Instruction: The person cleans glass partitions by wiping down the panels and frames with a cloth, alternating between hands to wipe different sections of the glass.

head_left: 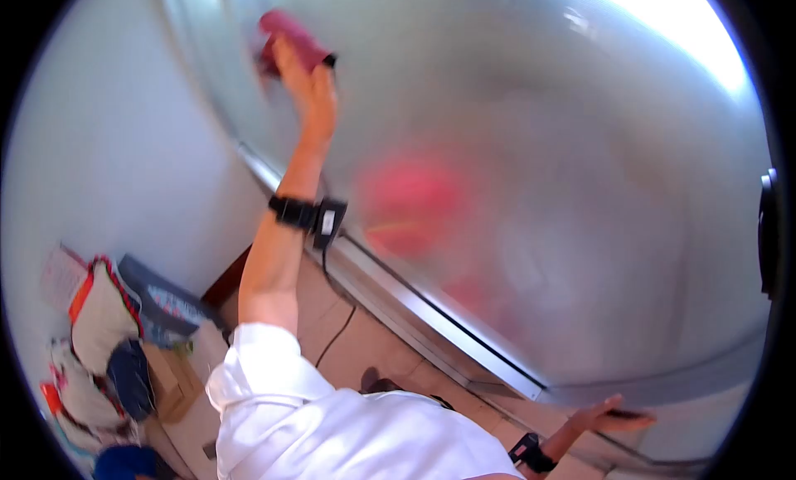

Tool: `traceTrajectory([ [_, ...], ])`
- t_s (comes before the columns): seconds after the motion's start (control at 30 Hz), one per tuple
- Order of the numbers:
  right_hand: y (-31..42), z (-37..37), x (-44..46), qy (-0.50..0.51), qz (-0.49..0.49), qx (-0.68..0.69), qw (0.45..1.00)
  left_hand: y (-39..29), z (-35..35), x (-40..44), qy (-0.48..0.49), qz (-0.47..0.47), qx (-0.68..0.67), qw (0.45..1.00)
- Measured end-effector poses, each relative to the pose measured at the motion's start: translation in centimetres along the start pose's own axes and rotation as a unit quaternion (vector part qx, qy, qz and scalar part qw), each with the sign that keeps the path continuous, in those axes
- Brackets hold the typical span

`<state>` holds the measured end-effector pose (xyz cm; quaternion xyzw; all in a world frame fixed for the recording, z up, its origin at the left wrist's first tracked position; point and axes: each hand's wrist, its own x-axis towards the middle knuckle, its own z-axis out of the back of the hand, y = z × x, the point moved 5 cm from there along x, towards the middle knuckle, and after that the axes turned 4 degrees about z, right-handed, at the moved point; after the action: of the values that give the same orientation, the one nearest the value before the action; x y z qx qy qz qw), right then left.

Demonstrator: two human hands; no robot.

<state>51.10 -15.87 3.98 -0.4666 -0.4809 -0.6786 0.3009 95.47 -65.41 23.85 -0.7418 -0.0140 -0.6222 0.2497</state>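
My left hand (308, 82) is raised at the upper left, closed on a dark pink cloth (297, 39) that lies against a large frosted glass panel (531, 198). The cloth is bunched under the fingers and has a small black part at one end. At the lower right, my right hand (613, 417) is beside the panel's lower edge with its fingers stretched out. A dark patch shows between those fingers; whether it is shadow or an object I cannot make out. Both wrists wear black straps, the left one with a small box (328, 223) and a cable.
A metal rail (439, 318) runs along the bottom of the panel above a tiled floor (356, 339). Blurred red shapes (414, 190) show in the glass. Cushions (104, 314), a cardboard box (172, 385) and bags are piled at the lower left by a pale wall (124, 148).
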Motion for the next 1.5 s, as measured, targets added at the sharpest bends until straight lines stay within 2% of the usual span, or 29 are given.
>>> traceTrajectory([
  [0.07, 0.6, 0.0, 0.6, -0.011, -0.029, 0.050, 0.998, -3.9, -1.2, -2.5, -0.004, 0.005, 0.060, 0.998],
  [0.1, 0.3, 0.1, 0.4, -0.017, -0.042, 0.077, 0.996, -6.6, -2.2, -4.0, 0.013, -0.039, 0.049, 0.998],
  [0.13, 0.0, 0.3, 0.0, -0.014, -0.024, 0.045, 0.999, -9.5, -3.4, -5.2, 0.027, -0.081, 0.040, 0.996],
  [0.17, -0.3, 0.5, -0.2, -0.005, -0.004, 0.018, 1.000, -12.2, -4.7, -5.6, 0.040, -0.083, 0.014, 0.996],
  [0.23, 0.0, 0.6, 0.1, -0.007, 0.009, 0.037, 0.999, -19.2, -7.1, -7.0, 0.069, -0.228, 0.100, 0.966],
  [0.33, 1.7, 0.9, 1.3, -0.015, 0.061, 0.051, 0.997, -25.9, -10.3, -9.8, 0.139, -0.279, 0.079, 0.947],
  [0.43, 1.3, 1.0, 0.8, -0.009, 0.059, 0.065, 0.996, -34.4, -14.6, -13.9, 0.203, -0.332, 0.083, 0.918],
  [0.53, 0.3, 0.9, 0.3, 0.019, 0.053, 0.052, 0.997, -41.2, -17.3, -17.2, 0.173, -0.402, 0.018, 0.899],
  [0.57, -0.1, 0.7, 0.0, 0.030, 0.064, 0.083, 0.994, -42.3, -18.0, -18.0, 0.152, -0.408, 0.004, 0.900],
  [0.63, -0.6, 0.7, -0.1, 0.004, 0.062, 0.034, 0.997, -43.9, -18.7, -19.0, 0.123, -0.406, -0.014, 0.905],
  [0.7, 0.0, 0.6, 0.3, 0.010, 0.079, 0.043, 0.996, -44.5, -18.6, -18.8, 0.121, -0.392, -0.017, 0.912],
  [0.77, 0.6, 0.8, 0.8, 0.011, 0.093, 0.034, 0.995, -43.3, -18.1, -18.1, 0.133, -0.399, -0.001, 0.907],
  [0.83, 1.0, 1.1, 0.9, 0.006, 0.110, -0.008, 0.994, -41.7, -17.3, -18.2, 0.138, -0.459, -0.025, 0.877],
  [0.87, 1.2, 1.2, 1.1, 0.005, 0.125, -0.027, 0.992, -40.1, -16.4, -17.7, 0.172, -0.472, -0.015, 0.865],
  [0.97, 0.7, 1.1, 0.8, 0.009, 0.119, -0.023, 0.993, -34.0, -13.9, -15.7, 0.175, -0.448, 0.024, 0.877],
  [1.03, 0.7, 0.9, 0.5, 0.009, 0.118, -0.025, 0.993, -29.1, -12.0, -14.0, 0.224, -0.399, 0.034, 0.888],
  [1.1, 0.6, 0.6, 0.5, 0.017, 0.063, 0.005, 0.998, -24.5, -9.7, -12.0, 0.202, -0.369, 0.099, 0.902],
  [1.23, 1.5, 0.1, 0.8, 0.004, 0.089, 0.007, 0.996, -14.8, -4.7, -7.7, 0.178, -0.190, 0.159, 0.952],
  [1.3, 1.0, 0.3, 0.4, -0.028, 0.109, -0.044, 0.993, -9.8, -2.7, -6.3, 0.105, -0.168, 0.174, 0.965],
  [1.33, 1.0, 0.1, 0.4, -0.024, 0.081, -0.007, 0.996, -7.1, -1.8, -5.8, 0.092, -0.166, 0.181, 0.965],
  [1.43, 0.9, 0.0, -0.1, 0.000, 0.066, -0.031, 0.997, -2.2, 0.6, -5.1, 0.043, -0.141, 0.146, 0.978],
  [1.5, 0.7, 0.0, -0.1, 0.000, 0.064, -0.037, 0.997, 0.6, 1.9, -4.6, 0.047, -0.136, 0.130, 0.981],
])
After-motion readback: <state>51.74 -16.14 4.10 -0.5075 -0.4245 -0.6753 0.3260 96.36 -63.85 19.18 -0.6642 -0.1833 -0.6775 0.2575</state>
